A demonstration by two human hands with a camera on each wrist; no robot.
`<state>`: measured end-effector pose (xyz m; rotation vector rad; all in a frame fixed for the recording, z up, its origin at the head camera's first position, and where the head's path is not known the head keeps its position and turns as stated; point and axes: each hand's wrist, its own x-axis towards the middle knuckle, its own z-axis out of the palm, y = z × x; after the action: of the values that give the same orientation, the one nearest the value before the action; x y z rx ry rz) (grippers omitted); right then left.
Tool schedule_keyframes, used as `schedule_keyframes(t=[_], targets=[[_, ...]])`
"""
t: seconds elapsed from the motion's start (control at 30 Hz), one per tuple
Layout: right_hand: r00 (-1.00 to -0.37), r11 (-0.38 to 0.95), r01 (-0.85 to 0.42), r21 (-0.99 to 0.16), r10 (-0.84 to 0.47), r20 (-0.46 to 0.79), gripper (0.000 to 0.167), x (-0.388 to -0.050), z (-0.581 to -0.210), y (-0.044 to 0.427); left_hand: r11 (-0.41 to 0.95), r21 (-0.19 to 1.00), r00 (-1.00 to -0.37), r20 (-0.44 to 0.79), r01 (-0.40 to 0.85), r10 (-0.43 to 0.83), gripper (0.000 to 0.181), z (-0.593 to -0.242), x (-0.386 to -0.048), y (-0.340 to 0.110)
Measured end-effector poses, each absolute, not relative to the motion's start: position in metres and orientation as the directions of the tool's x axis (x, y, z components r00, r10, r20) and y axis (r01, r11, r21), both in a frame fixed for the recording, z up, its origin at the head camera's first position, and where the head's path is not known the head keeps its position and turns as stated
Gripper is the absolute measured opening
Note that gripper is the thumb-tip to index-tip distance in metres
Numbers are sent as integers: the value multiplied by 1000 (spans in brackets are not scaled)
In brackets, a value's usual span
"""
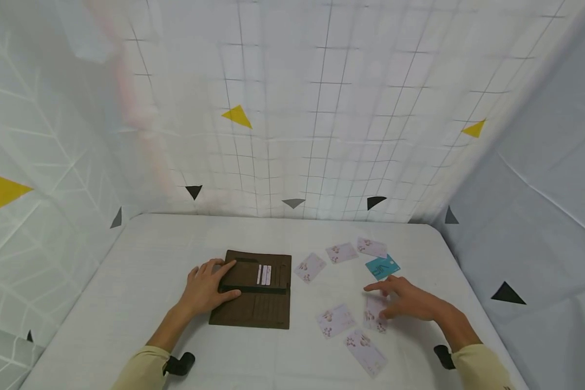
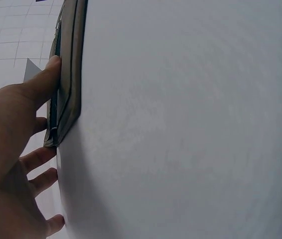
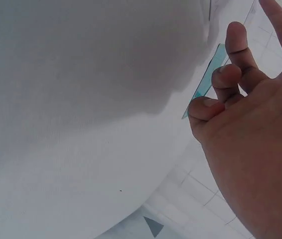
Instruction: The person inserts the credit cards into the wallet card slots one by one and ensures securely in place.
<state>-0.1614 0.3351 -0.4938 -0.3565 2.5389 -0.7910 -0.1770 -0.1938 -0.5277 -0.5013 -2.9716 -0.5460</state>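
A brown wallet [image 1: 258, 311] lies unfolded on the table, with light cards in one of its upper slots. My left hand [image 1: 202, 290] rests on its left edge, thumb and fingers spread; the left wrist view shows the hand [image 2: 11, 129] at the wallet's corner [image 2: 71, 99]. Over a pale patterned card [image 1: 372, 311] hovers my right hand [image 1: 409, 300], holding nothing, index finger extended and the other fingers bent. A teal card [image 1: 382, 267] lies just beyond that hand. In the right wrist view the hand [image 3: 260, 129] is beside the teal card [image 3: 208, 74].
More patterned cards lie on the white table [image 1: 166, 244]: one near the wallet [image 1: 310, 267], others farther back [image 1: 342, 252] and toward the front [image 1: 365, 352]. White sheets with yellow and dark triangles stand behind and at both sides.
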Motion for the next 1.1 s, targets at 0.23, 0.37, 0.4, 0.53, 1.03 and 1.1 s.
schedule_keyframes(t=[0.23,0.37,0.4,0.53,1.03,1.1], targets=[[-868,862,-105,-496,-322,-377,62,-153,-500,338,885,325,-943,125,334,310,81,-529,-179,-193],[-883,885,-135,-446,-311,-350,63,-152,-500,338,881,338,-943,134,332,304,81,-529,-179,-193],[-889,892,-142,-429,-306,-341,64,-153,-500,338,879,343,-943,139,332,302,81,-529,-179,-193],[-911,914,-141,-381,-271,-312,67,-154,-502,341,870,362,-941,167,336,294,82,-532,-179,-193],[-915,897,-112,-429,-261,-307,60,-150,-504,350,745,599,-955,137,292,263,84,-543,-185,-205],[-918,898,-109,-426,-255,-303,61,-150,-504,349,743,604,-956,133,288,263,83,-542,-185,-205]])
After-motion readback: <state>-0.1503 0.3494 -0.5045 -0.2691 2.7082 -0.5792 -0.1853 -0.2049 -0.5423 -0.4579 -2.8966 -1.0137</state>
